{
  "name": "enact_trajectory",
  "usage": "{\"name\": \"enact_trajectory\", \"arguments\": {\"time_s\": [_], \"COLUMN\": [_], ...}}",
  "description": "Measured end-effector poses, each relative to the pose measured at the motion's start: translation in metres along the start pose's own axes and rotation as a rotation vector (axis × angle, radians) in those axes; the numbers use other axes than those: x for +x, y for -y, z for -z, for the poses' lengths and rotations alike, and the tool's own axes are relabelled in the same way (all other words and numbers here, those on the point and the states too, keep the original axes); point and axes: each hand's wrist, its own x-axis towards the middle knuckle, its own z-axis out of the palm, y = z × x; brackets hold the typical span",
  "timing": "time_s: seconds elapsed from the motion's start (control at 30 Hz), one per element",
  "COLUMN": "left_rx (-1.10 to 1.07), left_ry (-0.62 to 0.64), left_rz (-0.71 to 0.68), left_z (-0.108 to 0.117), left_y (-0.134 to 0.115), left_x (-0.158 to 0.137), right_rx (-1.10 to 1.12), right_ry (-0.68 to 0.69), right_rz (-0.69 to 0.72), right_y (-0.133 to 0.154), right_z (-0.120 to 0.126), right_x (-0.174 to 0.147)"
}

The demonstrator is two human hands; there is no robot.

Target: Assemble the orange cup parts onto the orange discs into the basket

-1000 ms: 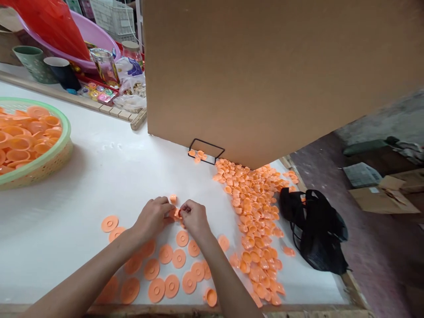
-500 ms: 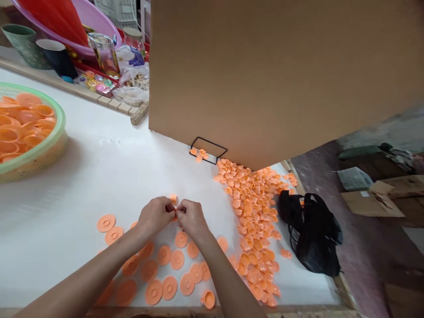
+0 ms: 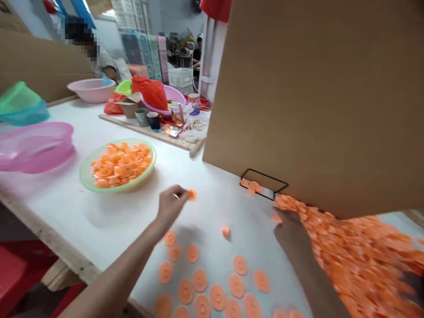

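Observation:
My left hand (image 3: 171, 204) is raised over the white table, its fingertips pinching a small orange toy cup (image 3: 191, 194). Off to the right, my right hand (image 3: 290, 223) reaches to the edge of a large pile of orange plastic pieces (image 3: 351, 247). A small orange piece (image 3: 277, 217) shows at its thumb and fingertip, blurred, and its fingers look closed on it. Between the hands a single orange cup (image 3: 225, 232) stands on the table. Several flat orange saucers (image 3: 217, 297) with ringed centres lie spread out nearer me.
A green basket (image 3: 86, 174) full of orange cups stands left, beside a pink basket (image 3: 36, 150). A tall cardboard box (image 3: 308, 110) with a black-outlined opening (image 3: 265, 179) rises at right. Mugs, bags and a purple basin (image 3: 177, 95) are behind a wooden strip (image 3: 145, 132). A person (image 3: 109, 66) is beyond.
My hands, together before, have parted: the left moved toward the green basket with a cup, the right to the pile. The view has swung left and up.

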Motion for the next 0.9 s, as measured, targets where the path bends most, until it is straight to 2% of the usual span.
{"name": "enact_trajectory", "arguments": {"time_s": [0.1, 0.17, 0.2, 0.27, 0.3, 0.33, 0.37, 0.47, 0.5, 0.53, 0.6, 0.7, 0.8, 0.9], "left_rx": [0.068, 0.151, 0.185, 0.188, 0.188, 0.161, 0.123, -0.014, -0.03, -0.034, -0.019, 0.08, 0.154, 0.194], "left_ry": [-0.446, -0.563, -0.569, -0.583, -0.561, -0.475, -0.321, 0.396, 0.534, 0.62, 0.667, 0.627, 0.606, 0.56], "left_rz": [0.011, 0.088, 0.103, 0.07, 0.0, -0.071, -0.145, -0.337, -0.398, -0.444, -0.514, -0.615, -0.665, -0.629], "left_z": [0.09, 0.135, 0.147, 0.148, 0.138, 0.121, 0.099, 0.021, -0.005, -0.03, -0.07, -0.104, -0.116, -0.116], "left_y": [0.011, 0.014, 0.014, 0.013, 0.011, 0.01, 0.008, 0.006, 0.006, 0.005, 0.002, -0.011, -0.023, -0.023], "left_x": [0.06, 0.087, 0.095, 0.096, 0.088, 0.075, 0.056, -0.017, -0.041, -0.062, -0.092, -0.108, -0.104, -0.097], "right_rx": [-0.032, -0.044, -0.057, -0.051, 0.006, 0.095, 0.204, 0.481, 0.512, 0.51, 0.442, 0.328, 0.242, 0.224], "right_ry": [0.117, 0.116, 0.094, 0.076, 0.092, 0.119, 0.148, 0.215, 0.224, 0.226, 0.221, 0.196, 0.162, 0.117], "right_rz": [0.077, 0.027, -0.017, -0.135, -0.235, -0.337, -0.424, -0.576, -0.587, -0.581, -0.52, -0.388, -0.27, -0.266], "right_y": [-0.024, -0.025, -0.023, -0.014, -0.009, -0.004, 0.0, 0.01, 0.012, 0.013, 0.013, 0.01, 0.007, 0.007], "right_z": [-0.002, 0.005, 0.009, 0.016, 0.018, 0.019, 0.019, 0.021, 0.023, 0.024, 0.028, 0.028, 0.025, 0.026], "right_x": [0.019, 0.012, 0.004, -0.016, -0.028, -0.039, -0.05, -0.079, -0.087, -0.093, -0.1, -0.102, -0.1, -0.098]}}
